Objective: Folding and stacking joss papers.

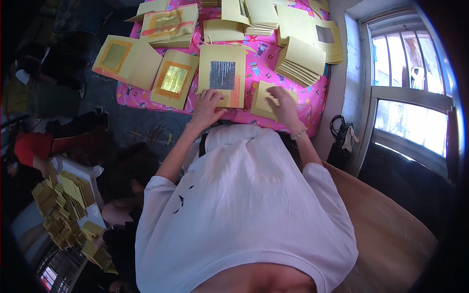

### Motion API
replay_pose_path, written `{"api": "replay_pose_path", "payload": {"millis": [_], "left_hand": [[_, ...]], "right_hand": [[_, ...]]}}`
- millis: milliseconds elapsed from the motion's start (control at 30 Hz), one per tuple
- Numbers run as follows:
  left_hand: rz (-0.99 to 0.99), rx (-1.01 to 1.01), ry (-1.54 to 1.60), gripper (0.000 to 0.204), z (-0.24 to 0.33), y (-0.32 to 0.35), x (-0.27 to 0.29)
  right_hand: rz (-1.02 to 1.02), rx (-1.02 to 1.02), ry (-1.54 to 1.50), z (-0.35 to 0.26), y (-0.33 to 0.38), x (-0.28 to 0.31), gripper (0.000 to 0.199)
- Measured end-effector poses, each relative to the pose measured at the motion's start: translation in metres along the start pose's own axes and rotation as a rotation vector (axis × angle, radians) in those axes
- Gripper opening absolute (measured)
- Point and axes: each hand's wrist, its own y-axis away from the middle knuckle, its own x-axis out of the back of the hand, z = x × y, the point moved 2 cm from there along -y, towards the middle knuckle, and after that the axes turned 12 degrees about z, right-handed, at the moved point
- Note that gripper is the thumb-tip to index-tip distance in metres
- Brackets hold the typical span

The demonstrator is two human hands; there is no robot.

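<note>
Yellow paper bundles (75,188): heaped at far left beside a co-worker in a red top (34,146), well apart from the pink-covered tabletop (313,100).
Wide gold-square sheet (141,61): spread at the tabletop's left edge, just beside a narrower gold-square sheet (175,80).
Left hand (208,107): its fingers curve over the near left corner of the silver-square paper (222,73); whether this grip pinches anything cannot be told.
Silver-square paper: lies flat before the wearer, between the hands; the step in hand looks like steadying it.
Right hand (282,104): above the small yellow stack (260,100), thumb and fingers apart; contact is unclear. Taking a sheet would call for closing this grip on an edge while the left hand holds the paper still.
Fanned yellow bundle (300,61): rests beyond the right hand.
</note>
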Motion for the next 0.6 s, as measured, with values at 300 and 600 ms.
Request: {"api": "replay_pose_path", "payload": {"millis": [300,600], "left_hand": [[-0.071,-0.022,0.077,0.035,-0.021,-0.005,-0.003],[-0.076,0.132,0.277,0.015,-0.040,-0.008,-0.008]], "right_hand": [[-0.325,0.367,0.235,-0.028,-0.007,-0.078,0.034],[-0.458,0.301,-0.010,-0.011,-0.025,-0.073,0.018]]}}
